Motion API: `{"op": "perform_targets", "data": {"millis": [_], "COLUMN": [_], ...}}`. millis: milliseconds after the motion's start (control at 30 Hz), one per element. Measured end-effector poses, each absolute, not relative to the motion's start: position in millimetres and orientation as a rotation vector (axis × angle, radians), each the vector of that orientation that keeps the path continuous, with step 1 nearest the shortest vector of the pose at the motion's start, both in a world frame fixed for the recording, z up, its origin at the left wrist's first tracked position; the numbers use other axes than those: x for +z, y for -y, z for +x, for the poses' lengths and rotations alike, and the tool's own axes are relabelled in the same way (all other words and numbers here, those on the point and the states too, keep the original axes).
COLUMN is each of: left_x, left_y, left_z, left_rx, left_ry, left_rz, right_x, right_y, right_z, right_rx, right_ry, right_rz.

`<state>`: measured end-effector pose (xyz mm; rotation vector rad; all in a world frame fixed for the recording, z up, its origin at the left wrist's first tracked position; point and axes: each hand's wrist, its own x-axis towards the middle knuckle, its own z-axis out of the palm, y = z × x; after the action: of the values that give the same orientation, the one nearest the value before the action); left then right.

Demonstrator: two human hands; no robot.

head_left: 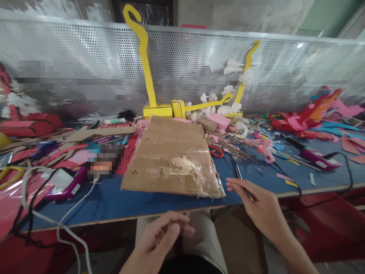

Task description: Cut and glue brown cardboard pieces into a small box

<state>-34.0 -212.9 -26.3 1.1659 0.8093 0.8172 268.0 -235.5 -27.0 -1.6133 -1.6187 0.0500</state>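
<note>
My left hand (165, 234) hangs over my lap in front of the table edge, its fingers loosely curled with the thumb apart and nothing visible in it. At the table edge, my right hand (258, 199) has its fingers stretched out towards the right corner of a cardboard sheet (168, 146), apart from it. The brown sheet lies flat, with clear tape and a smear of dried yellowish glue (186, 167) on its near right part. Beyond my right fingertips lies a slim dark and silver pen-like tool (236, 167), close to red-handled scissors (216, 151).
A pink glue gun (261, 146) and purple devices with cords (321, 159) lie to the right. Tall yellow hook shapes on box bases (157, 110) stand against a perforated metal screen (182, 68). Paper scraps (76, 154) and a white cable (72, 205) are on the left.
</note>
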Motion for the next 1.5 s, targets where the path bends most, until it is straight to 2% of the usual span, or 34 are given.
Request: {"op": "perform_targets", "data": {"millis": [167, 367, 533, 733, 1000, 1200, 1500], "left_x": [-22, -30, -35, -43, -56, -54, -58], "left_y": [207, 194, 185, 174, 163, 157, 145], "left_z": [-33, -28, -22, -20, -17, -11, 4], "left_rx": [0.89, 1.064, 1.253, 1.339, 1.208, 1.194, 1.222], "left_ry": [-0.926, -0.872, -0.853, -0.908, -0.972, -0.927, -0.843], "left_rz": [1.609, 2.293, 2.614, 2.8, 2.922, 3.023, 3.029], "right_x": [-20, -26, -38, -48, -56, -49, -33], "right_y": [225, 219, 217, 216, 210, 206, 190], "right_z": [263, 229, 214, 216, 216, 217, 223], "right_rx": [0.216, 0.005, -0.126, -0.214, -0.021, 0.032, 0.305], "right_ry": [1.659, 1.856, 2.089, 2.116, 1.884, 1.934, 1.929], "right_rz": [-1.656, -1.367, -1.21, -1.277, -1.298, -1.403, -1.591]}}
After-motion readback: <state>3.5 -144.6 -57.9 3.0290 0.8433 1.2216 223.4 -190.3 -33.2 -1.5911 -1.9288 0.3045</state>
